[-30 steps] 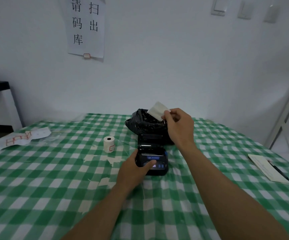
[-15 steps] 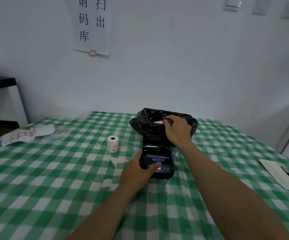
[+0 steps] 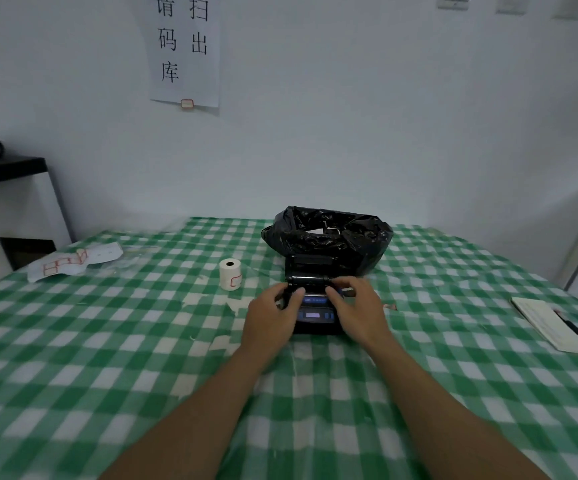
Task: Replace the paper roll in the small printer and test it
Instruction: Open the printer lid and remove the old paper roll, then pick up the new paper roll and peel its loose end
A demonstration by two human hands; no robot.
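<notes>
Small black printer (image 3: 315,306) flat on the green checked tablecloth (image 3: 107,341), straight ahead, cover thrown open toward the far side and standing just in front of the black bag (image 3: 329,237). Left hand (image 3: 273,317) cupped against the printer's left flank, fingers curled around the side, thumb laid over the top edge beside the open bay. Right hand (image 3: 358,308) matched on the right flank, fingers loosely bent and resting on the casing, nothing pinched between them. Fresh paper roll (image 3: 230,274) standing on end on the cloth, up and to the left of the printer, apart from both hands but plainly nearer the left. Roll's axis vertical now; bay running side to side across the printer, so probably a quarter turn needed to lay the roll on its side before dropping it in. Likely next reach: left hand across a short stretch of cloth to the roll, right hand left steadying the body. Impossible to tell whether the bay is empty; interior dark and partly hidden behind the thumbs.
</notes>
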